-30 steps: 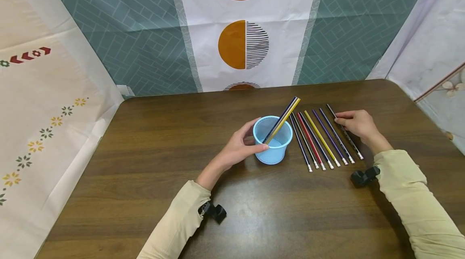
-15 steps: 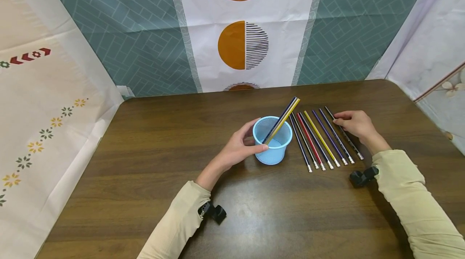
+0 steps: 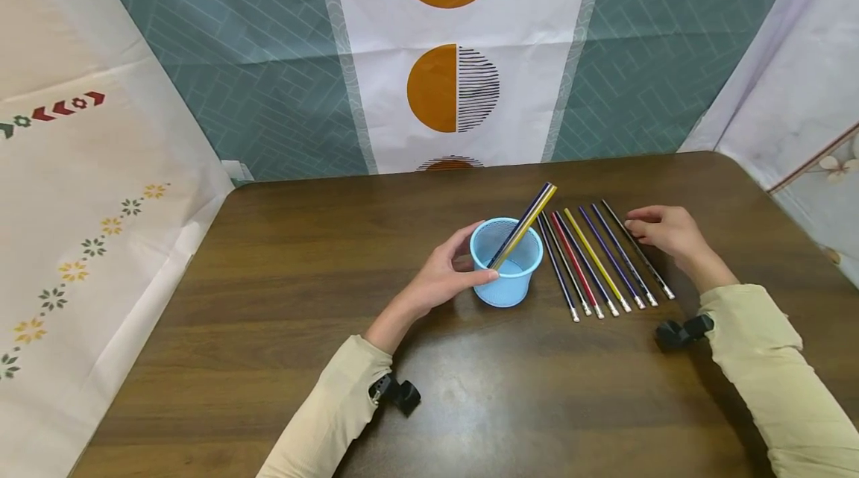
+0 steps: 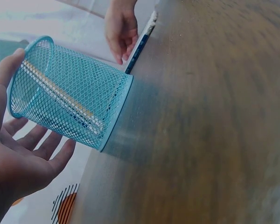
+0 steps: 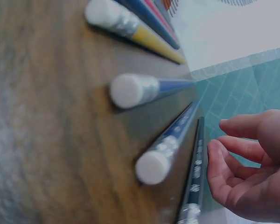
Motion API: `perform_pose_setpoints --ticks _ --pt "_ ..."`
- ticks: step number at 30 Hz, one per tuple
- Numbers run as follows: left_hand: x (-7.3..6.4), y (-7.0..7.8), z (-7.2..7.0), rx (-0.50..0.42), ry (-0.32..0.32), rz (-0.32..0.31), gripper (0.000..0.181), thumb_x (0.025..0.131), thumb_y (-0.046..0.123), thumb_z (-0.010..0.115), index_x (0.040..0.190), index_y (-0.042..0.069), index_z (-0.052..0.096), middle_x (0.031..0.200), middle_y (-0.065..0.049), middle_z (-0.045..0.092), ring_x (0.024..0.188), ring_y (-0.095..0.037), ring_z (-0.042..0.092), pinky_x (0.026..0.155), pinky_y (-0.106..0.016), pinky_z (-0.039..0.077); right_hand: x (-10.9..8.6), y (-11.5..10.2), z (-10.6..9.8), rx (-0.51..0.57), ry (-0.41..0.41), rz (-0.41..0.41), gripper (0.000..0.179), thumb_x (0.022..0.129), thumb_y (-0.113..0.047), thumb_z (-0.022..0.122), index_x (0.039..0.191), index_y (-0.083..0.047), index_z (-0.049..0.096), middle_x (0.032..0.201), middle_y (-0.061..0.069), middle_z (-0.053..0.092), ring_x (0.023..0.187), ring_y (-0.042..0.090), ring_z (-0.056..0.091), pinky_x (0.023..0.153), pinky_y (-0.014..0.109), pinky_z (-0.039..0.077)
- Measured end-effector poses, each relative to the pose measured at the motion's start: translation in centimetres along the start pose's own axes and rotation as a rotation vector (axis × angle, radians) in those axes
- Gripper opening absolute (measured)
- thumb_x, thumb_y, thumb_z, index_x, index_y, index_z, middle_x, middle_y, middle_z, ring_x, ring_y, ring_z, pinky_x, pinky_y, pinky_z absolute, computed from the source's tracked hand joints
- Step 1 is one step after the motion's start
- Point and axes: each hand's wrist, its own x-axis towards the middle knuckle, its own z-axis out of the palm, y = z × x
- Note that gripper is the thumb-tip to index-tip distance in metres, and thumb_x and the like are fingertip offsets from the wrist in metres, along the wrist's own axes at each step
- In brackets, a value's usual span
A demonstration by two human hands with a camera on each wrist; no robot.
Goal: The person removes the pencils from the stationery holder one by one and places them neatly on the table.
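Note:
My left hand (image 3: 443,274) holds a light blue mesh pencil cup (image 3: 506,290), its thumb at the near rim and fingers around the far side. A few pencils (image 3: 523,226), one of them yellow, lean to the right inside the cup. Right of it, several pencils lie side by side with their eraser ends toward me, among them a red pencil (image 3: 579,264) and a yellow pencil (image 3: 597,260). A black pencil (image 3: 637,249) is last in the row. Just to its right is my right hand (image 3: 669,233), holding nothing, with loosely bent fingers and the thumb apart from the index finger (image 5: 245,126).
Everything stands on a brown wooden table (image 3: 302,262). A patterned cloth (image 3: 268,90) hangs behind its far edge, and pale cloths hang at both sides. Each wrist carries a small black camera, such as the left camera (image 3: 396,392).
The black pencil's far end has shifted slightly left, toward the row. My right hand has let go of it and moved a little right. My left hand stays on the cup.

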Motion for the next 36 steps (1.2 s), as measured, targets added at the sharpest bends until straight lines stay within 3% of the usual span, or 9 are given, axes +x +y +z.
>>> perform_pose_setpoints --ticks 9,14,20,26,32,36 --pt "0.1 -0.2 0.0 0.004 -0.016 0.000 0.074 0.084 0.003 0.073 0.148 0.006 0.036 0.140 -0.016 0.047 0.126 -0.032 0.047 0.099 -0.043 0.044 -1.4 -2.6 -0.2 -0.057 0.051 -0.063 0.041 0.098 -0.024 0.057 0.122 0.010 0.057 0.114 0.025 0.061 0.076 0.003 0.058 0.064 0.015 0.047" --pt "-0.1 0.7 0.1 0.001 -0.022 -0.012 0.073 0.083 0.000 0.071 0.147 0.002 0.035 0.140 -0.020 0.045 0.126 -0.036 0.046 0.100 -0.045 0.043 -2.7 -5.1 0.5 -0.071 0.046 -0.116 0.042 0.099 -0.029 0.057 0.123 0.005 0.060 0.120 0.025 0.059 0.083 0.008 0.059 0.067 0.013 0.045" --pt "-0.9 2.9 0.2 0.006 -0.023 -0.008 0.069 0.084 0.000 0.070 0.145 -0.002 0.037 0.138 -0.023 0.046 0.125 -0.038 0.046 0.099 -0.043 0.043 -4.0 -7.0 1.9 0.046 -0.006 -0.169 0.040 0.097 -0.026 0.061 0.121 0.006 0.061 0.108 0.004 0.065 0.087 0.006 0.061 0.074 0.016 0.050" --pt "-1.0 3.2 0.3 0.007 -0.021 -0.013 0.069 0.085 0.000 0.070 0.145 -0.002 0.036 0.139 -0.024 0.046 0.125 -0.038 0.046 0.100 -0.045 0.043 -4.6 -8.1 3.3 0.137 -0.076 -0.194 0.039 0.096 -0.024 0.062 0.121 0.006 0.060 0.105 -0.003 0.064 0.089 0.010 0.061 0.077 0.017 0.051" --pt "-1.0 3.1 0.2 0.013 -0.018 -0.013 0.069 0.084 -0.001 0.070 0.145 -0.002 0.037 0.138 -0.024 0.046 0.125 -0.038 0.046 0.099 -0.044 0.043 -4.4 -8.8 4.8 0.277 -0.127 -0.239 0.036 0.094 -0.014 0.065 0.119 0.011 0.060 0.101 -0.010 0.065 0.088 0.008 0.064 0.078 0.022 0.053" --pt "-0.4 1.6 0.2 -0.005 -0.018 -0.014 0.071 0.084 -0.002 0.071 0.146 0.000 0.036 0.139 -0.022 0.046 0.124 -0.038 0.047 0.099 -0.043 0.044 -4.2 -9.1 5.5 0.350 -0.162 -0.230 0.036 0.094 -0.012 0.065 0.120 0.012 0.059 0.100 -0.010 0.067 0.089 0.013 0.064 0.078 0.023 0.053"
